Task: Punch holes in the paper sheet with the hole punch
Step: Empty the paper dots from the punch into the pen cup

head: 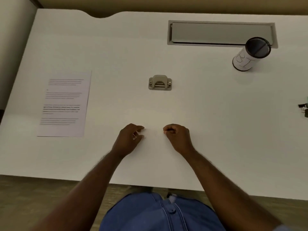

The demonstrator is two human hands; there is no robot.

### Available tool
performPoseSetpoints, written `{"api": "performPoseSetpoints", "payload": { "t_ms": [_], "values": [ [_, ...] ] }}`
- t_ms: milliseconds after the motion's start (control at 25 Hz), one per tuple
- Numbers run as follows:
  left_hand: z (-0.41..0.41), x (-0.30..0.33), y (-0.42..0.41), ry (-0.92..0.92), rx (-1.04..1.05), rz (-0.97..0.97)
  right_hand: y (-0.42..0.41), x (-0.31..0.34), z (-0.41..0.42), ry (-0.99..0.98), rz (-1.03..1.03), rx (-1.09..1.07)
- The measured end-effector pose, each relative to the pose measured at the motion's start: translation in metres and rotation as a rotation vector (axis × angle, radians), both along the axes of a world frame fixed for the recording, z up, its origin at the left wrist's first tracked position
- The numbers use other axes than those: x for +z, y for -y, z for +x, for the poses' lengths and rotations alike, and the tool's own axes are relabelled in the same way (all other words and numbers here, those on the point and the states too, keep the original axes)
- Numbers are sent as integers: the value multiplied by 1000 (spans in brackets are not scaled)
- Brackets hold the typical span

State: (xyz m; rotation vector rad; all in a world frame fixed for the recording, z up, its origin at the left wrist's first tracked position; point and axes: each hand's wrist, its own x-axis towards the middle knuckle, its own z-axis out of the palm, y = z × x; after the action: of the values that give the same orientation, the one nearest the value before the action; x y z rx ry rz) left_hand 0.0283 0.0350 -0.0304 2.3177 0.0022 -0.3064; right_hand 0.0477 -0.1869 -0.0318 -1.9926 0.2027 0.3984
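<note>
A printed paper sheet (64, 104) lies flat on the left side of the white desk (208, 130). A grey two-hole punch (160, 82) stands alone near the middle of the desk. My left hand (129, 139) rests on the desk near the front, fingers loosely curled and apart, holding nothing. My right hand (178, 136) rests beside it, fingers curled into a loose fist, nothing in it. Both hands sit well short of the punch and to the right of the sheet.
A cylindrical pen holder (250, 55) with a dark rim stands at the back right, next to a recessed grey cable tray (221, 33). Binder clips (304, 107) show at the right edge. The desk's front edge runs just above my lap.
</note>
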Motion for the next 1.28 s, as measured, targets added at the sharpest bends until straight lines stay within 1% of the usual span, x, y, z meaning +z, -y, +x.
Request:
{"api": "performPoseSetpoints", "payload": {
  "t_ms": [120, 200, 360, 480, 520, 640, 760, 880, 920, 1000, 1080, 1160, 1280],
  "values": [
    [-2, -4, -3, -35, -27, 9, -21, -10, -15, 98, -84, 70],
    [-1, -5, -6, -63, -30, -7, -29, -15, -19, 107, -129, 100],
    [-2, -5, -18, -51, -99, -24, -43, -19, -18, 116, -211, -19],
    [-1, -2, -28, -16, -159, -37, -44, -14, -17, 232, -272, -12],
    [-1, -1, -31, -1, -173, -45, -44, -14, -18, 268, -316, 31],
    [0, 3, -40, 33, -184, -68, -48, -14, -30, 295, -481, 223],
    [-1, 4, -48, 41, -203, -78, -51, -17, -40, 255, -631, 433],
    [-3, 4, -54, 36, -219, -82, -54, -11, -32, 451, -877, 648],
    [-4, 4, -56, 35, -218, -85, -55, -7, -28, 486, -983, 703],
    [-5, 4, -59, 36, -206, -89, -60, 4, -21, 473, -1064, 729],
    [-7, 4, -61, 34, -189, -99, -64, 5, -19, 472, -1045, 726],
    [-8, 3, -61, 30, -177, -108, -67, 7, -17, 492, -1070, 705],
    [-11, 0, -58, 29, -172, -123, -64, -5, -16, 494, -984, 661]
  ]
}}
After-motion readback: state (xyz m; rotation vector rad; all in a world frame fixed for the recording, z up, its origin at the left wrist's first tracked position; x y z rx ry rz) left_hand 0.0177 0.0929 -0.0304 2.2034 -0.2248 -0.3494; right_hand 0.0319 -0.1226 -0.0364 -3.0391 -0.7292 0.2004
